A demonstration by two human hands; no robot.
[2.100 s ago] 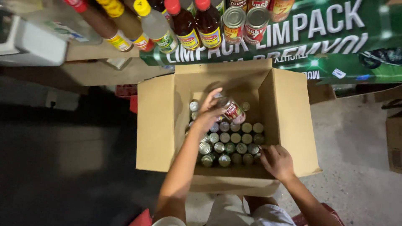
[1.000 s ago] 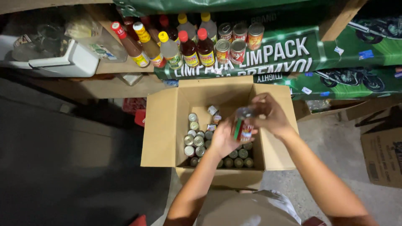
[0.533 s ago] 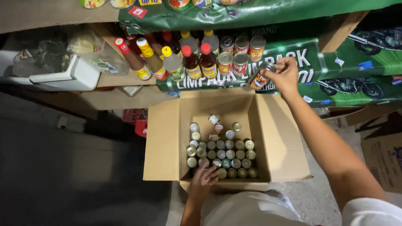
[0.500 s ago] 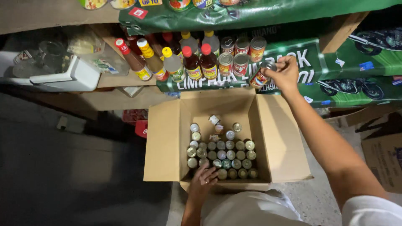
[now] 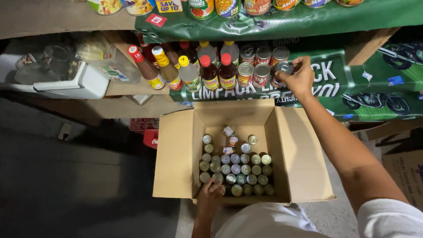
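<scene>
Placing: the right hand (image 5: 300,77) sets a small can (image 5: 282,70) onto the shelf (image 5: 141,88), just beside the cans already stacked there.
Change: a moment ago this can was held over the box in both hands, then carried up tilted; now it stands near upright at the end of the row, so one more can has left the box for the shelf.
Can: short, round, with a silvery lid catching the light and a red-toned label; its lower part is hidden by fingers.
Right hand: fingers curled around the can's side and top, pinching it.
Left hand (image 5: 210,193): down in the near corner of the cardboard box (image 5: 176,150), fingers bent over the cans in the box (image 5: 235,169); whether it grips one I cannot tell.
Box: open, flaps out, on the floor, its near half packed with upright cans, a few loose ones lying further back.
Shelf row: stacked cans (image 5: 257,66), then sauce bottles (image 5: 189,70) with red and yellow caps to the left.
Further out: a green banner (image 5: 361,88) across the shelf front, a white container (image 5: 86,81) at far left.
</scene>
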